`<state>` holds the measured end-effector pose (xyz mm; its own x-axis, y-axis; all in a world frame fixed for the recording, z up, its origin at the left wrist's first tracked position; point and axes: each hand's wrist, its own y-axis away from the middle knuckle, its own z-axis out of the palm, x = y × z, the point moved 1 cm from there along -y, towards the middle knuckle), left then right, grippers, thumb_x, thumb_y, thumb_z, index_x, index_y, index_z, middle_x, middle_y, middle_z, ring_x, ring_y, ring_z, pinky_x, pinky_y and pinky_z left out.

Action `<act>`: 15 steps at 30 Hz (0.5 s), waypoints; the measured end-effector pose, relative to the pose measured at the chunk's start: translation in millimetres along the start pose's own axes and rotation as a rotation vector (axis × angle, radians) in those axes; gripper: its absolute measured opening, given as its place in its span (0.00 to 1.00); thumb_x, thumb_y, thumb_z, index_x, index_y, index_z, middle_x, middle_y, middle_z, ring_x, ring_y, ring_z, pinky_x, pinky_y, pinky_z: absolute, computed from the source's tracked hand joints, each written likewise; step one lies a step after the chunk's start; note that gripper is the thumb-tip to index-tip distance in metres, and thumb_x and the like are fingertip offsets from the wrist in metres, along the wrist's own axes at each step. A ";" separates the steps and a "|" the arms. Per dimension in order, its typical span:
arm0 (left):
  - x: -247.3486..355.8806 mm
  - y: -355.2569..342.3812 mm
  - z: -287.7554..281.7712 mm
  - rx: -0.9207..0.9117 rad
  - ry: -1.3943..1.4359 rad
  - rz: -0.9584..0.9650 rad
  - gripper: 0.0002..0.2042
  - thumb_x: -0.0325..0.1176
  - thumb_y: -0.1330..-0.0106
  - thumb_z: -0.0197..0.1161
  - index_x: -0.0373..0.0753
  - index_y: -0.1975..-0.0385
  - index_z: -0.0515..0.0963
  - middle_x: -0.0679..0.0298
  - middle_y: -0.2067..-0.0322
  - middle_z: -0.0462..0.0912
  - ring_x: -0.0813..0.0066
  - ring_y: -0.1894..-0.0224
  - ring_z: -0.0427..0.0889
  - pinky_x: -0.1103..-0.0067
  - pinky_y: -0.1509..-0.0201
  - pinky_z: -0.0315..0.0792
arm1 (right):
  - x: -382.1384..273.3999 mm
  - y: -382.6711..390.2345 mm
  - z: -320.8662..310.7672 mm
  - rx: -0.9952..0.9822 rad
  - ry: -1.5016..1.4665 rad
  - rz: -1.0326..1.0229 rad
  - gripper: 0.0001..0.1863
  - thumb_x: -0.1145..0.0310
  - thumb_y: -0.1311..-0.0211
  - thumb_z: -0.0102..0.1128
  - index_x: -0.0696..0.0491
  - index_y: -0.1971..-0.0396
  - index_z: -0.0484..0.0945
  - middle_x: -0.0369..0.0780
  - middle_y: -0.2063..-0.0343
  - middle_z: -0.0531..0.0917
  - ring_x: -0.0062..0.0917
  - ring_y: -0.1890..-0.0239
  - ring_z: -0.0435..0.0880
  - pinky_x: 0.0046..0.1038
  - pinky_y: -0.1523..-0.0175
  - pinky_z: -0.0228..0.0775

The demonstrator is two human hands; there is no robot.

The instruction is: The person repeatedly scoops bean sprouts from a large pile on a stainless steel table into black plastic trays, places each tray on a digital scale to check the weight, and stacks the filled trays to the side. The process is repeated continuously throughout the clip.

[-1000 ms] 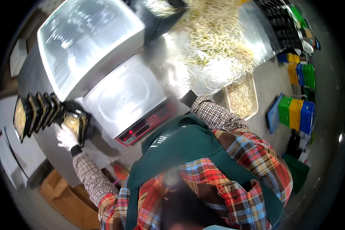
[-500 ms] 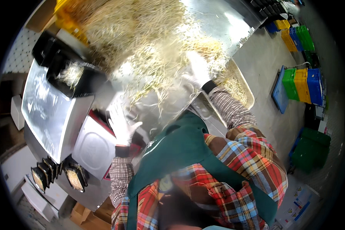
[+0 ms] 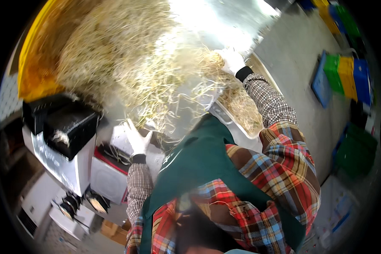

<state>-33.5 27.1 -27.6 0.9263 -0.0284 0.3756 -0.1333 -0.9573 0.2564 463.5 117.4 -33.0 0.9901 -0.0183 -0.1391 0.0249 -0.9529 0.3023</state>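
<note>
My left hand [image 3: 136,139], in a white glove, is open with fingers spread at the near edge of the loose sprouts [image 3: 154,91], beside the scale [image 3: 107,180]. My right hand [image 3: 229,60], also gloved, has its fingers curled on a clump of pale sprouts at the right side of the pile, just above a white basket [image 3: 252,136] holding more sprouts. The pile lies on a shiny steel surface [image 3: 211,21]. Left of it are a yellow crate [image 3: 29,72] and black trays [image 3: 76,127] on a steel box [image 3: 78,173].
Filled black packs [image 3: 97,201] stand at the lower left, near white containers [image 3: 72,220] and cardboard [image 3: 112,230]. Across the floor on the right are stacked green, yellow and blue crates [image 3: 345,78], a blue board [image 3: 319,78] and a green bin [image 3: 353,150].
My left hand has moved from the filled packs to the sprouts' edge. My right hand has reached right and forward, now curled on sprouts. The view has swung toward the pile.
</note>
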 end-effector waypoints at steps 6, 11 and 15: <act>55.3 15.1 13.1 -0.114 -0.011 0.193 0.59 0.49 0.56 0.79 0.33 0.28 0.46 0.36 0.30 0.44 0.40 0.27 0.46 0.58 0.25 0.46 | 93.7 154.3 98.6 0.412 -0.493 0.783 0.32 0.64 0.54 0.70 0.53 0.45 0.74 0.49 0.51 0.81 0.42 0.48 0.80 0.36 0.42 0.72; 62.8 17.0 17.6 -0.192 -0.105 0.124 0.63 0.47 0.62 0.82 0.32 0.28 0.46 0.34 0.31 0.44 0.37 0.28 0.47 0.56 0.26 0.47 | 113.4 231.7 228.4 0.490 -1.026 1.436 0.56 0.55 0.59 0.79 0.61 0.33 0.56 0.52 0.39 0.70 0.37 0.37 0.69 0.33 0.33 0.60; 63.8 21.1 18.8 -0.259 -0.172 0.091 0.62 0.41 0.62 0.83 0.33 0.29 0.44 0.33 0.30 0.42 0.39 0.27 0.43 0.59 0.24 0.45 | 91.3 210.6 258.0 0.210 -1.065 1.704 0.81 0.41 0.68 0.81 0.53 0.28 0.24 0.55 0.27 0.30 0.48 0.24 0.31 0.49 0.24 0.36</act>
<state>29.4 -0.3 -15.0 0.9495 -0.1800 0.2572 -0.2834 -0.8440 0.4554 523.5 -163.1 -225.4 -0.4807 -0.8232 -0.3020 -0.7558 0.2144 0.6188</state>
